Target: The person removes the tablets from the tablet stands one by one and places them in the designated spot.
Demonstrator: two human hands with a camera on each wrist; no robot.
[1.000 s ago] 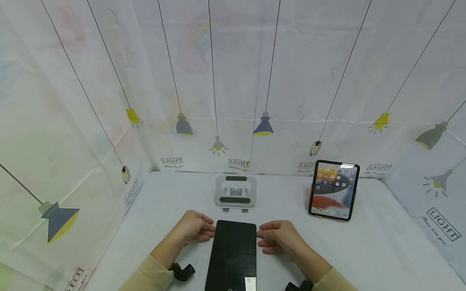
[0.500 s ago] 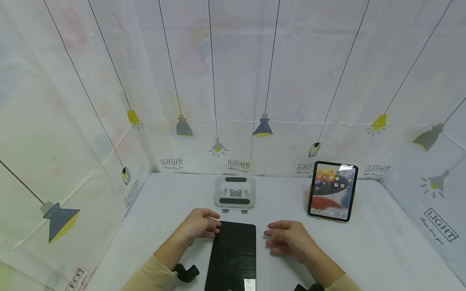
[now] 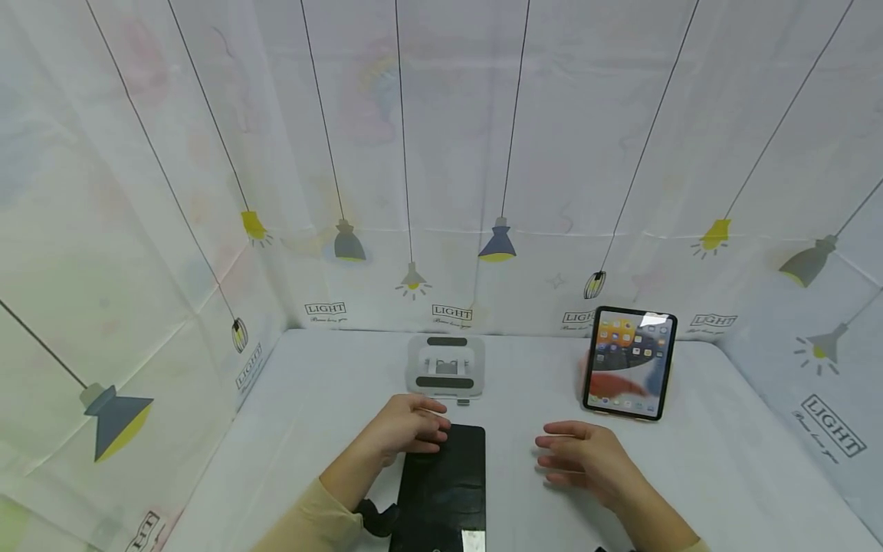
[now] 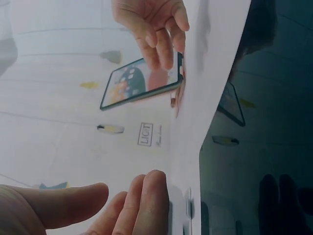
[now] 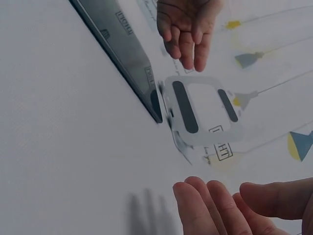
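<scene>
A black tablet-like slab (image 3: 444, 491) with a glossy dark face lies flat on the white table. My left hand (image 3: 407, 426) hovers over its far left corner, fingers relaxed and pointing right, holding nothing. In the left wrist view the dark glossy face (image 4: 254, 161) mirrors those fingers. Well to the right of the slab is my right hand (image 3: 586, 458), loosely curved with nothing in it. From the right wrist, my right-hand fingers (image 5: 215, 205) are spread above the tabletop, their shadow beside them. Just beyond the slab lies a grey stand (image 3: 477, 368) with dark pads.
A lit tablet (image 3: 631, 360) showing app icons leans upright at the back right. White cloth (image 3: 448, 153) printed with hanging lamps walls the table at the back and sides. A black strap piece (image 3: 378, 520) shows at my left wrist.
My left hand has moved right, from beside the slab's left edge to over its far end. My right hand has drawn away from the slab's right edge. The slab and stand stay put.
</scene>
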